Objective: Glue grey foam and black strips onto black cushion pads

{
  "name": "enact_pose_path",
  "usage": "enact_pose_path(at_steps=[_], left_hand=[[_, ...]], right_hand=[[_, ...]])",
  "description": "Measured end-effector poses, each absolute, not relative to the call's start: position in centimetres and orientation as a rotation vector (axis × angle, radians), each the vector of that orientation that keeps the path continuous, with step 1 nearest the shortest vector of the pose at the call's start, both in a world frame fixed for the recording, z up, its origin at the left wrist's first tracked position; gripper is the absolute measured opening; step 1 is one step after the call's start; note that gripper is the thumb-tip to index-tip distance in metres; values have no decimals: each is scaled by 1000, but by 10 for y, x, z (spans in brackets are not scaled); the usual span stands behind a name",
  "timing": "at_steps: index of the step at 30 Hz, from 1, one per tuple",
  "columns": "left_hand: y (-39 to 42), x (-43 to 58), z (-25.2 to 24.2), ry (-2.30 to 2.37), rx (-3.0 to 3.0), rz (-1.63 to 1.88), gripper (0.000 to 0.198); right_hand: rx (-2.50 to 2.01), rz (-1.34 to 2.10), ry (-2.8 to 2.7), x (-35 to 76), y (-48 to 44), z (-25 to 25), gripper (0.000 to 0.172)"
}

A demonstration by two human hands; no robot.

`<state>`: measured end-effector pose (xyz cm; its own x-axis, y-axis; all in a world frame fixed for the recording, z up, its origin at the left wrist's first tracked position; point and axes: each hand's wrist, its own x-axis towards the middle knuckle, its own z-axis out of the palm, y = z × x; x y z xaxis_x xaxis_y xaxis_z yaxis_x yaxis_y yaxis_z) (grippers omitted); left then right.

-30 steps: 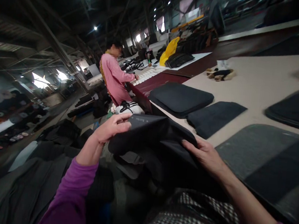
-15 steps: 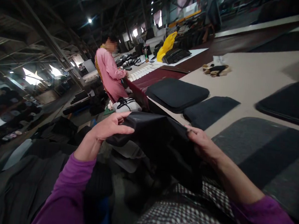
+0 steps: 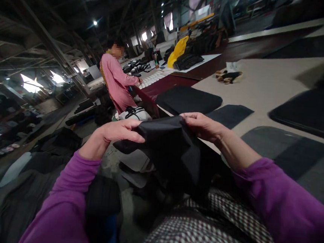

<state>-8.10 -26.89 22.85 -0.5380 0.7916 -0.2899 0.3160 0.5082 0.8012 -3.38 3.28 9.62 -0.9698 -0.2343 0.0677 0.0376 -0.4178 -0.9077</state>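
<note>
A piece of black fabric (image 3: pixel 173 152) hangs between my two hands, above my checked apron (image 3: pixel 188 237). My left hand (image 3: pixel 118 131) grips its left upper edge between thumb and fingers. With the fingertips pinched, my right hand (image 3: pixel 201 125) holds the top edge farther right. The cloth sags in folds below, and its lower part merges with the dark shapes under it. Just past my right hand, a dark padded panel (image 3: pixel 186 100) lies at the edge of the pale table (image 3: pixel 256 80).
More dark panels (image 3: pixel 310 111) and a grey one (image 3: pixel 273 140) lie on the table at right. A person in pink (image 3: pixel 117 76) stands at a farther table near a yellow bag (image 3: pixel 178 51). Dark cloth heaps (image 3: pixel 31 185) fill the left side.
My right hand has moved left and up along the fabric's edge, closer to my left hand. The cloth between them is shorter and more folded. My left hand keeps its grip.
</note>
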Motion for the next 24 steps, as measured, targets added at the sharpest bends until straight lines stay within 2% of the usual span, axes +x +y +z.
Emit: enact_pose_path(at_steps=[4, 8, 12, 24], left_hand=[[-265, -87, 245, 2121, 1038, 910, 34], [-275, -89, 245, 2156, 1010, 992, 41], [-288, -86, 236, 2274, 1034, 1222, 45], [-291, -70, 223, 2305, 775, 1758, 40]], right_hand=[[-281, -2824, 1584, -40, 21, 130, 39], [-250, -3074, 1536, -33, 21, 137, 37], [-156, -3124, 1548, -20, 25, 120, 38], [-96, -3141, 1735, 8, 23, 92, 40]])
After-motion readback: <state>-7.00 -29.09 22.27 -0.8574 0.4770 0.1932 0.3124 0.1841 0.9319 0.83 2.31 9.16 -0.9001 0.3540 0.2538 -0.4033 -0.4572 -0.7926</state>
